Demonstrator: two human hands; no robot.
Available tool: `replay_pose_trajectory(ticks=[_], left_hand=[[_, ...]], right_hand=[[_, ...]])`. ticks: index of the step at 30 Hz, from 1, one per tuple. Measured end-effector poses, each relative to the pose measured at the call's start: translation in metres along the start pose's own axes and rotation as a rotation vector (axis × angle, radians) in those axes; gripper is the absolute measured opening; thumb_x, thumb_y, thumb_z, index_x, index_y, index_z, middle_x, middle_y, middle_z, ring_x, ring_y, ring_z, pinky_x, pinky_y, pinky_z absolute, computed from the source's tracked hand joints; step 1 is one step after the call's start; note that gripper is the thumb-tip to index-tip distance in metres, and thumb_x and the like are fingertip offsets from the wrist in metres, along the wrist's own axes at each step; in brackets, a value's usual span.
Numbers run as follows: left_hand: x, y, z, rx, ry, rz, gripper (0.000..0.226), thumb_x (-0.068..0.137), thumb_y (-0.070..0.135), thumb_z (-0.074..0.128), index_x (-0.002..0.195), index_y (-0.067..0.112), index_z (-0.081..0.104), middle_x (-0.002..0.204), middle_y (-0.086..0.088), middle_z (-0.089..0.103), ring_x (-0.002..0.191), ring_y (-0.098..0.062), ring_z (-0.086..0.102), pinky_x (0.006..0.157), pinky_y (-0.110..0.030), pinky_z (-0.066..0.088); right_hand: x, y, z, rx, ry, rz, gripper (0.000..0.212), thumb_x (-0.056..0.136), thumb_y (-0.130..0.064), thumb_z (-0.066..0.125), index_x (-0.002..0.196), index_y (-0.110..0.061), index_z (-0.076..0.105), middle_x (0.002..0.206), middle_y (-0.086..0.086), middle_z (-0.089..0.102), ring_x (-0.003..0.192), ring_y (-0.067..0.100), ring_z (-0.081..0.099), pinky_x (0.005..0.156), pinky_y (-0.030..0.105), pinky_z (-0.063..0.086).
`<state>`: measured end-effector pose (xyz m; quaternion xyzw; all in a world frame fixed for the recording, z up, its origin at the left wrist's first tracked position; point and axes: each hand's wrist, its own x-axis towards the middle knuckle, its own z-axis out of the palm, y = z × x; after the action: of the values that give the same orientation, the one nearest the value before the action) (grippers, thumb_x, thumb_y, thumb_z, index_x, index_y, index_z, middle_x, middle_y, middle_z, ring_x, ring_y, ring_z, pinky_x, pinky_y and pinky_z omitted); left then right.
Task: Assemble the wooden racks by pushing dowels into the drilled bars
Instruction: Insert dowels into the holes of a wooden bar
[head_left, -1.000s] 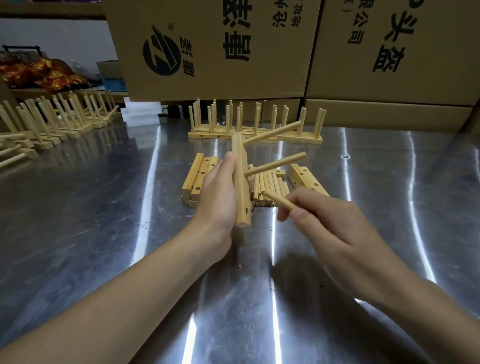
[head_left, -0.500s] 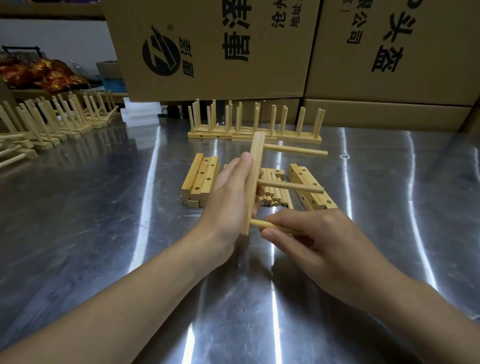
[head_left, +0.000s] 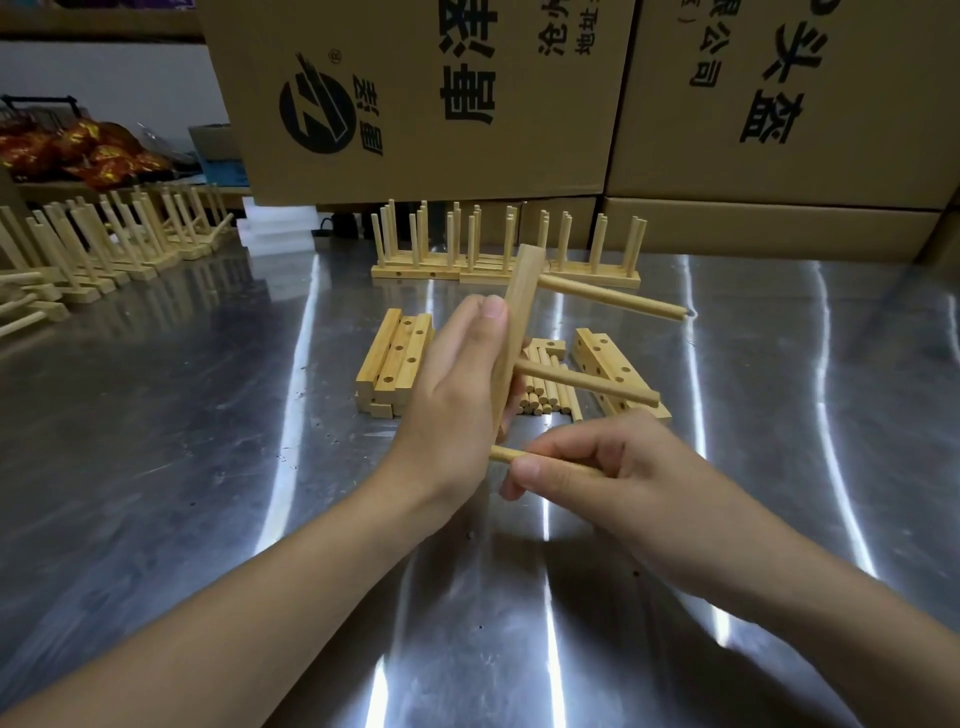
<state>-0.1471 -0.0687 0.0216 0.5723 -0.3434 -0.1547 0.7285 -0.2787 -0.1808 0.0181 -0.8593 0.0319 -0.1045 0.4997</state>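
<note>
Two dowels, an upper dowel (head_left: 613, 299) and a lower dowel (head_left: 587, 382), stick out of one drilled bar (head_left: 519, 301). The left hand (head_left: 457, 395) grasps the bar and holds it nearly upright above the middle of the steel tabletop (head_left: 208, 467). A second ago both dowels slanted up to the right; now they slope down to the right. The right hand (head_left: 613, 467) pinches a third dowel (head_left: 504, 455) between thumb and fingers. That dowel was angled and clear of the bar; now it lies level with its tip at the bar's lower end. Whether it is in a hole cannot be told.

Behind the hands lie two stacks of drilled bars, the left stack (head_left: 395, 364) and the right stack (head_left: 613, 374). One bundle of loose dowels (head_left: 545, 384) lies between them. Finished racks (head_left: 504, 260) line the far edge before cardboard boxes (head_left: 415, 104), and more racks (head_left: 104, 244) crowd the left edge, too overlapped to count.
</note>
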Motion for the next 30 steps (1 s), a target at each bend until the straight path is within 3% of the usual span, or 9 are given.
replay_pose_trajectory(ticks=[5, 8, 13, 15, 18, 21, 23, 27, 30], left_hand=[[0.005, -0.003, 0.000, -0.058, 0.019, -0.194, 0.045, 0.111, 0.053, 0.042, 0.101, 0.017, 0.068, 0.075, 0.002, 0.057, 0.065, -0.010, 0.054, 0.052, -0.020, 0.045], [0.004, -0.006, 0.002, -0.077, -0.053, -0.222, 0.051, 0.111, 0.056, 0.039, 0.102, 0.016, 0.069, 0.065, 0.005, 0.051, 0.055, -0.008, 0.047, 0.051, -0.021, 0.041], [0.001, -0.007, 0.003, -0.064, -0.096, -0.145, 0.043, 0.113, 0.048, 0.039, 0.098, 0.017, 0.065, 0.065, 0.004, 0.048, 0.057, -0.012, 0.042, 0.052, -0.023, 0.036], [0.001, -0.006, 0.002, -0.017, -0.107, -0.079, 0.044, 0.110, 0.051, 0.039, 0.099, 0.017, 0.064, 0.069, 0.003, 0.047, 0.059, -0.012, 0.042, 0.053, -0.024, 0.036], [0.000, -0.003, 0.001, 0.031, -0.152, -0.017, 0.043, 0.104, 0.053, 0.040, 0.100, 0.016, 0.063, 0.073, 0.003, 0.047, 0.062, -0.010, 0.043, 0.054, -0.022, 0.037], [0.000, 0.000, 0.001, 0.048, -0.201, 0.015, 0.043, 0.106, 0.050, 0.038, 0.101, 0.013, 0.060, 0.075, 0.005, 0.047, 0.064, -0.009, 0.043, 0.055, -0.019, 0.037], [0.000, 0.001, 0.001, 0.090, -0.215, 0.044, 0.042, 0.106, 0.051, 0.037, 0.101, 0.015, 0.059, 0.076, 0.006, 0.048, 0.066, -0.008, 0.045, 0.056, -0.018, 0.041], [0.004, 0.004, 0.000, 0.150, -0.186, 0.067, 0.041, 0.113, 0.049, 0.034, 0.101, 0.016, 0.056, 0.074, 0.006, 0.046, 0.063, -0.007, 0.043, 0.053, -0.019, 0.041], [0.008, 0.004, -0.003, 0.135, -0.061, 0.014, 0.038, 0.115, 0.043, 0.034, 0.099, 0.016, 0.054, 0.071, 0.008, 0.047, 0.057, -0.002, 0.045, 0.050, -0.016, 0.040]], right_hand=[[-0.001, 0.002, 0.005, -0.462, 0.164, -0.211, 0.034, 0.106, -0.052, 0.052, 0.073, -0.050, 0.048, 0.069, -0.021, 0.053, 0.068, 0.010, 0.055, 0.061, 0.031, 0.041], [-0.003, 0.005, 0.006, -0.505, 0.161, -0.214, 0.031, 0.108, -0.048, 0.048, 0.078, -0.045, 0.050, 0.070, -0.027, 0.051, 0.067, 0.005, 0.052, 0.062, 0.030, 0.039], [-0.005, 0.005, 0.012, -0.302, 0.157, -0.150, 0.038, 0.108, -0.042, 0.054, 0.079, -0.021, 0.067, 0.057, -0.009, 0.044, 0.056, 0.009, 0.043, 0.055, 0.021, 0.031], [-0.004, 0.006, 0.012, -0.149, 0.124, -0.090, 0.041, 0.108, -0.039, 0.057, 0.077, -0.016, 0.069, 0.052, -0.011, 0.036, 0.051, 0.006, 0.037, 0.052, 0.018, 0.027], [-0.003, 0.006, 0.015, 0.090, 0.074, 0.019, 0.043, 0.105, -0.041, 0.060, 0.074, -0.014, 0.071, 0.050, -0.011, 0.029, 0.045, 0.006, 0.025, 0.048, 0.019, 0.021], [-0.003, 0.004, 0.020, 0.370, 0.007, 0.146, 0.040, 0.100, -0.042, 0.062, 0.071, -0.016, 0.071, 0.052, 0.003, 0.023, 0.047, 0.016, 0.015, 0.045, 0.026, 0.015], [-0.002, 0.002, 0.017, 0.396, -0.031, 0.174, 0.040, 0.100, -0.043, 0.063, 0.072, -0.015, 0.072, 0.055, 0.005, 0.022, 0.050, 0.019, 0.014, 0.046, 0.027, 0.015], [-0.002, 0.003, 0.011, -0.207, 0.115, -0.036, 0.044, 0.107, -0.055, 0.052, 0.083, -0.025, 0.074, 0.056, -0.006, 0.043, 0.054, 0.011, 0.040, 0.054, 0.035, 0.033], [-0.002, 0.003, 0.019, -0.637, 0.291, -0.139, 0.048, 0.107, -0.062, 0.034, 0.092, -0.031, 0.067, 0.076, -0.012, 0.061, 0.073, 0.010, 0.058, 0.066, 0.038, 0.046]])
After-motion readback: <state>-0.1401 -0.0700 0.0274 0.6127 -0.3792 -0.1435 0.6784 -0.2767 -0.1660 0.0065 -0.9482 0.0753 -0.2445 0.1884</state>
